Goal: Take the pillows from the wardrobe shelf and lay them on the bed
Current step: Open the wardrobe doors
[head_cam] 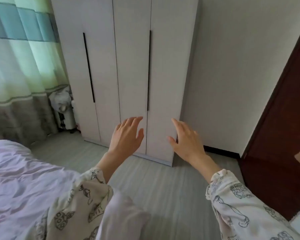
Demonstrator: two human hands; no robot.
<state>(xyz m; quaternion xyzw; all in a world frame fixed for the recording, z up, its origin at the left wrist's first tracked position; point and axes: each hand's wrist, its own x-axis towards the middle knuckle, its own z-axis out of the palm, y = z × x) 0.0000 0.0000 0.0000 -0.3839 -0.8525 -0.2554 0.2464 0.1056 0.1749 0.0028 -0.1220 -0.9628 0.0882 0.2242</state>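
Observation:
A tall white wardrobe (133, 70) stands ahead with all its doors closed, so its shelf and any pillows are hidden. Two long black handles (148, 70) run down the doors. My left hand (126, 135) is stretched toward the lower doors, fingers apart, holding nothing. My right hand (187, 139) reaches out beside it near the wardrobe's right edge, also with spread fingers and nothing in it. Neither hand visibly touches a door. The bed (16, 179) with a crumpled pale pink cover lies at the lower left.
Green and grey curtains (21, 66) hang at the left. A white fan (64, 108) stands between curtain and wardrobe. A dark brown door (284, 118) stands at the right. Grey wood floor (154, 187) stretches between me and the wardrobe.

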